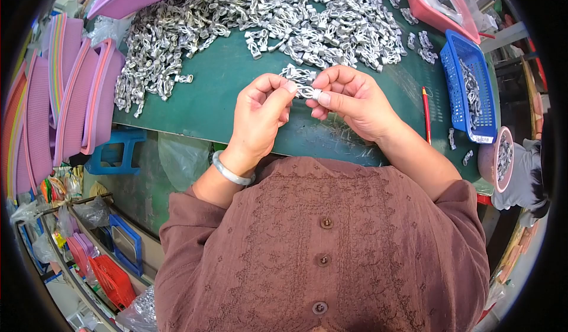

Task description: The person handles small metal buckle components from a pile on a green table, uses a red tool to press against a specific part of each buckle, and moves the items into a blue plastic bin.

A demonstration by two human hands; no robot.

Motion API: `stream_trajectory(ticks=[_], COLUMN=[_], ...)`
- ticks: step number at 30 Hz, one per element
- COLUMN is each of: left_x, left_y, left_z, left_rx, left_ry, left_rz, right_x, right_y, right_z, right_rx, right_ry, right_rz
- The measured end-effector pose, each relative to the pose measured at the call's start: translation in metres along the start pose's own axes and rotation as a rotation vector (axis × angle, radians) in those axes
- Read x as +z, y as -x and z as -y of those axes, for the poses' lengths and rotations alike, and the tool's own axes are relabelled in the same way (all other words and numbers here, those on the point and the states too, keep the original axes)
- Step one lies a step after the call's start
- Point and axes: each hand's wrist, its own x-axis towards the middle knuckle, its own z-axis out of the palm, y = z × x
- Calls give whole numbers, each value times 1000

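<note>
Between my two hands is a small silvery-white looped piece (305,92), twisted like cord and ribbed at one end. The thumb and fingers of my left hand (259,112) pinch its left end. My right hand (356,102) pinches the ribbed right end between thumb and forefinger. Similar looped pieces (296,72) show just beyond the fingertips; whether they are held too, I cannot tell. A large pile of the same pieces (331,24) covers the far part of the green table (207,107).
At the right stand a blue basket (455,89) and a pink bowl (504,184), both with looped pieces inside, and a red pencil (426,116). A pink tray (414,1) is at the far right. Purple bins (71,95) and a blue stool (118,157) are on the left.
</note>
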Motion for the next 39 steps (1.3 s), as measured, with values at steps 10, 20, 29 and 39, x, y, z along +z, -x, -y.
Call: stream_trajectory(ticks=[10, 20, 29, 39], left_x=[0, -3, -3, 4], left_y=[4, 7, 11, 10], left_z=[0, 5, 9, 13], left_rx=[-15, -70, -83, 13], left_ry=[31, -28, -23, -56], left_rz=[12, 43, 67, 63], right_x=[-2, -1, 0, 8], right_y=[0, 0, 2, 9], right_z=[1, 0, 0, 3], right_rx=[-2, -43, -86, -6], right_ry=[-9, 11, 119, 106], right_rz=[-16, -35, -33, -61])
